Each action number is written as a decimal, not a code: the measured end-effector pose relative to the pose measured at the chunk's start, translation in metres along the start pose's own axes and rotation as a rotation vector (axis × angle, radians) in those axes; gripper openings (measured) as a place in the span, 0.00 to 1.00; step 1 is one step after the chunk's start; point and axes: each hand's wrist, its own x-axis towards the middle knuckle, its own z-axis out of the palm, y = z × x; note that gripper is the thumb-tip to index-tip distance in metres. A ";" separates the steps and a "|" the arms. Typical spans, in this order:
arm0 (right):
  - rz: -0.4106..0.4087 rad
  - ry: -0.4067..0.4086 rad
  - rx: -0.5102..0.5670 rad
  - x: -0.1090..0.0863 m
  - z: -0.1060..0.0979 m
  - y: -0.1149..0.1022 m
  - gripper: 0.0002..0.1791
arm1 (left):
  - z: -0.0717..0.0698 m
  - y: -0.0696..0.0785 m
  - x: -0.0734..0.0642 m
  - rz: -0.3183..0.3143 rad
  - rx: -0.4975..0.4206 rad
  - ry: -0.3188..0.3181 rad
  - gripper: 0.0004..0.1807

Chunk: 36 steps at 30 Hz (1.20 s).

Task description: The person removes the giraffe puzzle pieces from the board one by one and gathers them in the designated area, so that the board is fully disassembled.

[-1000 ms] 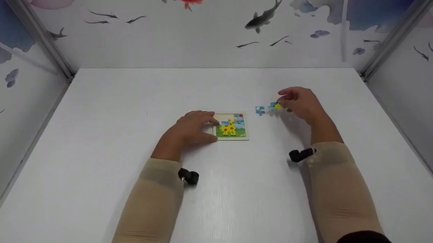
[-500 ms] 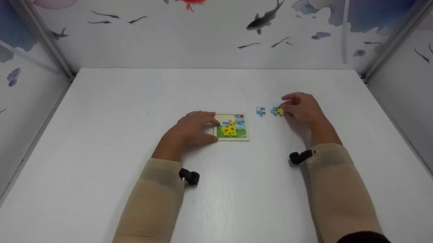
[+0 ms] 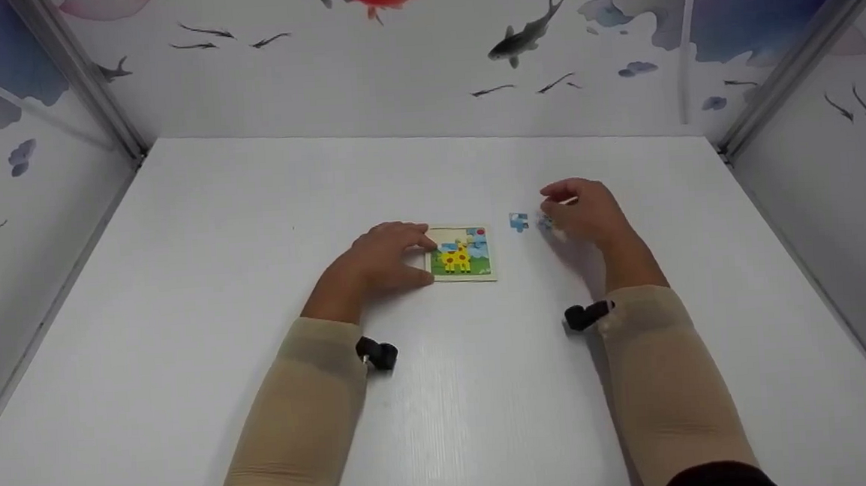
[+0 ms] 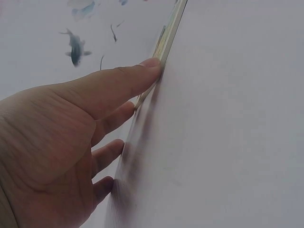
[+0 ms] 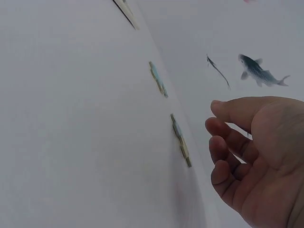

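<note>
A small giraffe puzzle board point(image 3: 462, 254) lies flat near the middle of the white table point(image 3: 250, 209). My left hand point(image 3: 415, 257) rests on the table at the board's left side. In the left wrist view the thumb of the left hand point(image 4: 140, 85) presses against the board's edge point(image 4: 166, 40). Right of the board lie two loose pieces. A blue piece point(image 3: 519, 222) lies on its own, and a blue-and-yellow piece point(image 3: 544, 223) is half hidden under my right hand point(image 3: 555, 209). In the right wrist view my right hand point(image 5: 218, 118) hovers loosely curled over that piece point(image 5: 180, 139), holding nothing.
Walls printed with fish enclose the table on three sides, with metal posts point(image 3: 77, 77) in the back corners. A small black camera sits on each wrist point(image 3: 377, 352). Bare tabletop lies in front of the board, between my forearms.
My right hand set the blue-and-yellow piece down on the table and let it go. It now hovers slightly further left over it. The left hand and board stayed put.
</note>
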 end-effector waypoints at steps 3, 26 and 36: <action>-0.010 -0.037 -0.023 -0.002 0.011 -0.019 0.21 | -0.001 0.000 0.000 0.009 0.000 -0.006 0.31; -0.094 -0.214 -0.087 -0.009 0.059 -0.063 0.21 | -0.002 -0.003 0.003 0.017 0.010 -0.019 0.30; -0.075 -0.250 -0.110 -0.010 0.069 -0.064 0.22 | -0.002 -0.002 0.002 0.022 0.015 -0.016 0.30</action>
